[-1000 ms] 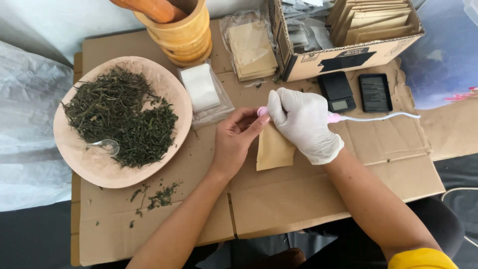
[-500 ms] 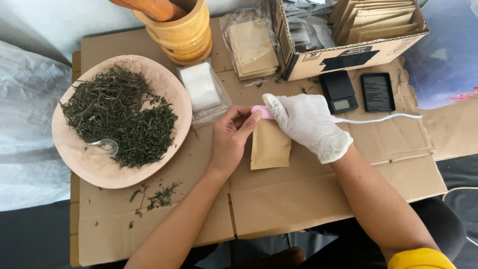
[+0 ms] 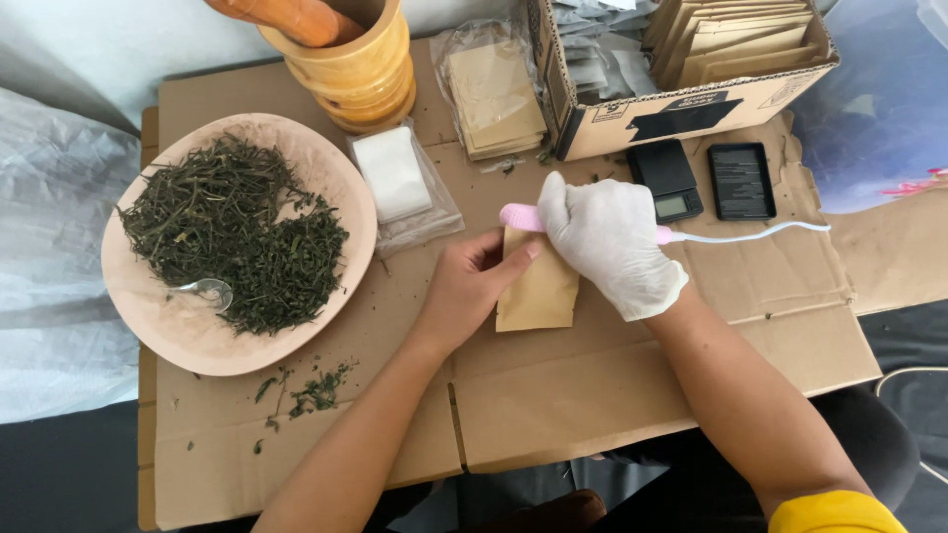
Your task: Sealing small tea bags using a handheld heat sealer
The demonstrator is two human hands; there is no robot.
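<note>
My right hand (image 3: 607,242), in a white glove, grips a pink handheld sealer (image 3: 520,216) with a white cord (image 3: 750,235) trailing right. The sealer's tip rests across the top edge of a small brown paper pouch (image 3: 540,291) lying flat on the cardboard. My bare left hand (image 3: 469,286) holds the pouch's upper left edge with thumb and fingers. A wide wooden bowl (image 3: 326,178) at the left holds dried green leaves (image 3: 232,232) and a metal spoon (image 3: 204,290).
A wooden mortar with pestle (image 3: 346,59) stands at the back. Beside it lie a bag of white squares (image 3: 395,176) and a bag of brown pouches (image 3: 494,94). A cardboard box (image 3: 681,109) of pouches and two small black scales (image 3: 667,178) sit at the right. Leaf crumbs (image 3: 311,390) lie near the front.
My right hand has slid the pink sealer leftward along the pouch's top edge. The pouch and my left hand have shifted slightly left with it.
</note>
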